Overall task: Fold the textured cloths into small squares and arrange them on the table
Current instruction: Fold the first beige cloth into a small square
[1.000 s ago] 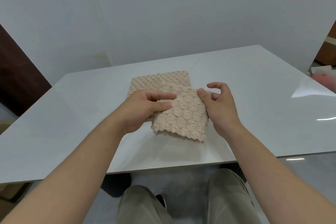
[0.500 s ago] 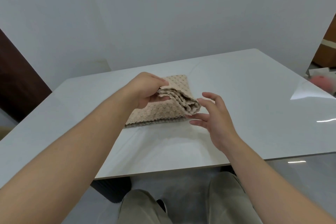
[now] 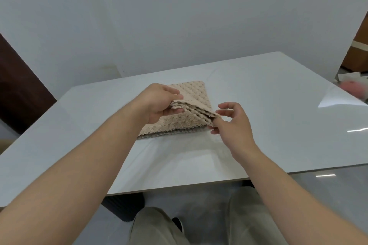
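A folded beige textured cloth [image 3: 194, 109] is held just above the white table [image 3: 268, 93], tilted, its layered edges showing. My left hand [image 3: 159, 103] grips its left edge between thumb and fingers. My right hand [image 3: 231, 123] pinches its right corner with the fingertips. Beneath it lies another beige cloth [image 3: 169, 125], flat on the table, its dotted far part showing behind the held one. Its left part is hidden by my left hand.
The table's near edge [image 3: 179, 187] runs just above my knees. A pink object [image 3: 354, 87] lies blurred at the far right, beyond the table. A dark wooden panel [image 3: 18, 89] stands to the left. A white wall is behind.
The folded cloth has been carried from in front of the flat cloth to above it. My right hand let go half a second ago and now pinches the cloth's right corner.
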A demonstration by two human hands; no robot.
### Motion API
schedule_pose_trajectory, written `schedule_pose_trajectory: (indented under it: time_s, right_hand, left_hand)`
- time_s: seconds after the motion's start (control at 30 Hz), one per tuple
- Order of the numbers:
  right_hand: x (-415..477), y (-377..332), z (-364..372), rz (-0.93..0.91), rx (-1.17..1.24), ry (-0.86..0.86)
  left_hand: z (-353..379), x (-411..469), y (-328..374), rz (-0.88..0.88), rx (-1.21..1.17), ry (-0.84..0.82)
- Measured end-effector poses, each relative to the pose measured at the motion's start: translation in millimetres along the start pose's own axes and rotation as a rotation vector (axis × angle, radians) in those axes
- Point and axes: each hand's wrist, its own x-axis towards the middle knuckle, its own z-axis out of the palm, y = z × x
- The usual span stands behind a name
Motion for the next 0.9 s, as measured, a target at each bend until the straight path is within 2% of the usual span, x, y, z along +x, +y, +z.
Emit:
schedule_pose_trajectory:
  time_s: [0.13, 0.23, 0.3, 0.47, 0.53, 0.6, 0.7, 0.9]
  right_hand:
    - [-3, 1, -10, -0.120, -0.198, -0.073]
    - [-3, 3, -12, -0.134, -0.220, -0.110]
    - [-2, 6, -12, -0.041, -0.115, -0.145]
    - [6, 6, -18, 0.371, 0.495, -0.259]
    - [11, 1, -20, 0.471, 0.582, -0.243]
    - [18, -5, -19, 0.542, 0.520, -0.229]
    - [28, -13, -13, 0.563, 0.287, -0.231]
    - [24, -12, 4, 0.345, -0.060, -0.153]
  left_hand:
    - [-9, 4, -7, -0.009, 0.119, 0.017]
    - [-10, 4, -9, -0.002, 0.131, 0.023]
    - [-8, 0, -8, 0.027, 0.140, 0.012]
    - [-2, -11, -2, 0.178, 0.213, -0.049]
    - [1, -14, 2, 0.252, 0.246, -0.064]
    - [4, -18, 7, 0.300, 0.266, -0.098]
    - [11, -24, 11, 0.356, 0.301, -0.139]
    - [19, -29, 7, 0.362, 0.298, -0.152]
